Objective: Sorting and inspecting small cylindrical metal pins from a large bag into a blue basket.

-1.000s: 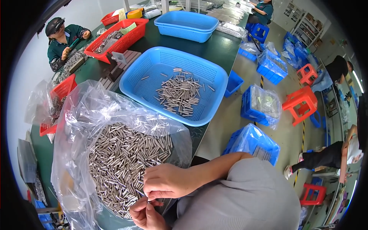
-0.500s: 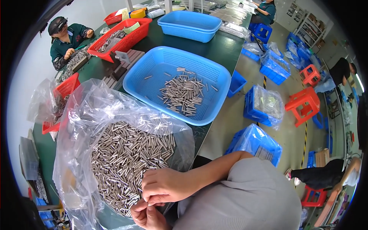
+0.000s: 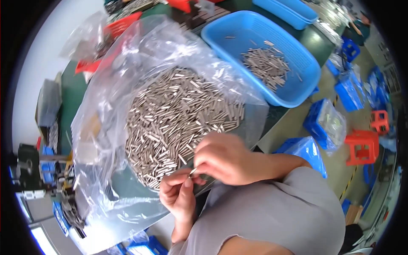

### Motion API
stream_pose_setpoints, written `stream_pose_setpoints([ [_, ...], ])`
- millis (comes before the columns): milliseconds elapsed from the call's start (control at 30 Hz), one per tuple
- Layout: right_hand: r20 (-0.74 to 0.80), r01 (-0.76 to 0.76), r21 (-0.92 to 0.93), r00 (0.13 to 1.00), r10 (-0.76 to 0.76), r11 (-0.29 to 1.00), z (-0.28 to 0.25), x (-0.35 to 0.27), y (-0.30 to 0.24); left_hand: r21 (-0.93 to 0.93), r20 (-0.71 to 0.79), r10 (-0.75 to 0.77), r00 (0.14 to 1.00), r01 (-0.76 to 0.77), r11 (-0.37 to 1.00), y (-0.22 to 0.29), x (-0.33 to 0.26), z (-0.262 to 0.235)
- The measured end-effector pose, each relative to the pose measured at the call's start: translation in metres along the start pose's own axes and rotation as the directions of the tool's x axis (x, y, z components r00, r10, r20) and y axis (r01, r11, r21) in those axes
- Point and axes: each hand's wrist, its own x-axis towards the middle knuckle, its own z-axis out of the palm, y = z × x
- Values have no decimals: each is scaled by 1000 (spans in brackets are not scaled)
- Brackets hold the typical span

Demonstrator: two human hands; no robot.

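Observation:
My left hand (image 3: 179, 195) and my right hand (image 3: 222, 158) meet at the near edge of a large heap of small metal pins (image 3: 178, 114). Between their fingertips shows one slim metal pin (image 3: 193, 171), tilted upward. Thumb and forefinger of my left hand pinch its lower end. My right hand, slightly blurred, has its fingers closed at the upper end. The heap lies on a clear plastic bag (image 3: 114, 97) spread over the green table. Beyond it, a blue perforated basket (image 3: 297, 95) holds a smaller pile of pins (image 3: 267, 66).
A red basket (image 3: 123, 24) stands at the far left beside a clear bag (image 3: 87, 40). Another blue basket (image 3: 293, 10) is at the back. To the right, past the table edge, are blue crates (image 3: 316, 119) and red stools (image 3: 362, 146) on the floor.
My view has swung down and left, so the heap and basket sit further right and higher. My hands have drawn slightly apart, and the pin between them now shows.

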Motion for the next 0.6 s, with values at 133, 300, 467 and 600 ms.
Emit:
stream_pose_setpoints([
  [133, -243, 19, -385, 962, -121, 923, -50, 15, -1, -53, -48, 39, 998, -41, 998, -1, -3, -10],
  [300, -667, -426, -642, 721, -190, 638, -109, 28, 8, -111, -21, 92, 996, -93, 989, 0, 5, -6],
  [467, 28, -50, -445, 997, 69, 894, -44, 22, 0, -100, -25, 80, 996, -82, 992, -2, 6, -13],
  [600, 293, 6, -351, 950, 104, 937, -18, 7, 17, -108, -14, 61, 998, -63, 992, 0, 4, -12],
])
